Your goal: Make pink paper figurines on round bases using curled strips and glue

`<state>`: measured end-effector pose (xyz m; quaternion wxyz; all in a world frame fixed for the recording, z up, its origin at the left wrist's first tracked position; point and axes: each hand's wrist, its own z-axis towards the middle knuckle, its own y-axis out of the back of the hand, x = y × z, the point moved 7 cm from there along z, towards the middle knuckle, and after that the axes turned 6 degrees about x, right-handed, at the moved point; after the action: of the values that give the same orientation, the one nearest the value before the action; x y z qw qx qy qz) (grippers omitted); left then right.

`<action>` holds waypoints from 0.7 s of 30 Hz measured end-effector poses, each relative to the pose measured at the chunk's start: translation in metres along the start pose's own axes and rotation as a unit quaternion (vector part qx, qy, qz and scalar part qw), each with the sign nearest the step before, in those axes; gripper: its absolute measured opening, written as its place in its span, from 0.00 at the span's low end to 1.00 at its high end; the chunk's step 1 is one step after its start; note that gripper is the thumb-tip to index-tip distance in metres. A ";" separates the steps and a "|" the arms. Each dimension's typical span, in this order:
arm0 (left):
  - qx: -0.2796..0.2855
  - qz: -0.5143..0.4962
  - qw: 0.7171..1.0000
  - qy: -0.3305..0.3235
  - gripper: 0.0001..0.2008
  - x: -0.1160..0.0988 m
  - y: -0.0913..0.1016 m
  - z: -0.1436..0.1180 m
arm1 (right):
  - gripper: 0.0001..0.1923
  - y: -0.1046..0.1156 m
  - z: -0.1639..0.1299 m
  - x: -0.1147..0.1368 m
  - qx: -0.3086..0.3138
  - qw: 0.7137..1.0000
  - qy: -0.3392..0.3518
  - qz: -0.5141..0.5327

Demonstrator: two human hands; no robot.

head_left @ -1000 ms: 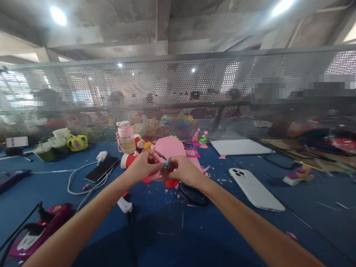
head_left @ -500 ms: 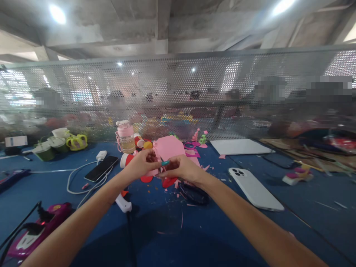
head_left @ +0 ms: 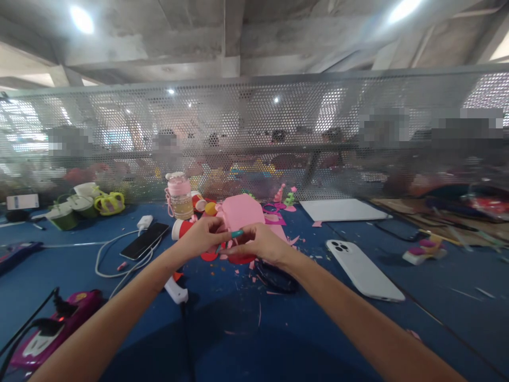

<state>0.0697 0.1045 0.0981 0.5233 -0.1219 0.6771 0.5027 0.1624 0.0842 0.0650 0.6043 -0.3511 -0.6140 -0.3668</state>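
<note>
While both arms reach forward over it, the scene runs as follows.
Bench: the blue bench (head_left: pixel 302 329) fills the lower view, strewn with small pink and red scraps around the hands.
Screen: a perforated metal screen (head_left: pixel 358 122) stands along the far edge, with blurred people behind it.
White sheet: a flat white sheet (head_left: pixel 342 210) lies at the far right of centre, near the screen.
White phone: a white phone (head_left: pixel 363 269) lies face down, to the right of the right forearm and apart from it.
Dark phone: a dark phone (head_left: pixel 145 240) lies to the left with a white cable (head_left: pixel 107 260) looped beside it.
Bottle: a pink-lidded bottle (head_left: pixel 180 196) stands upright behind the left hand.
Pink foam piece: the pink foam piece (head_left: pixel 240 211) sits just behind both hands, its lower edge hidden by the fingers, above the bench centre.
Left hand: the left hand (head_left: pixel 200 237) is curled closed, fingertips pinching the lower edge of the pink foam piece.
Right hand: the right hand (head_left: pixel 260 243) is closed too, thumb and forefinger pinched together against the left fingertips; what exactly they grip is too small to tell.
Red cutout: a red cutout (head_left: pixel 238 259) shows just under the right hand.
</note>
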 end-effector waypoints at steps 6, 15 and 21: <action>-0.013 0.056 0.998 -0.036 0.13 -0.009 -0.002 -0.003 | 0.19 0.010 -0.001 0.002 -0.077 0.993 0.013 -0.093; -0.002 0.078 0.997 0.007 0.11 -0.007 -0.002 -0.006 | 0.19 -0.002 -0.001 0.008 0.045 0.993 0.038 -0.098; 0.038 0.079 0.996 0.009 0.12 -0.002 -0.004 -0.006 | 0.17 -0.008 -0.005 0.009 0.118 0.990 0.031 -0.073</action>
<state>0.0695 0.0968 0.0971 0.4801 -0.0529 0.7079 0.5153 0.1578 0.0761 0.0737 0.6316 -0.2200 -0.6583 -0.3455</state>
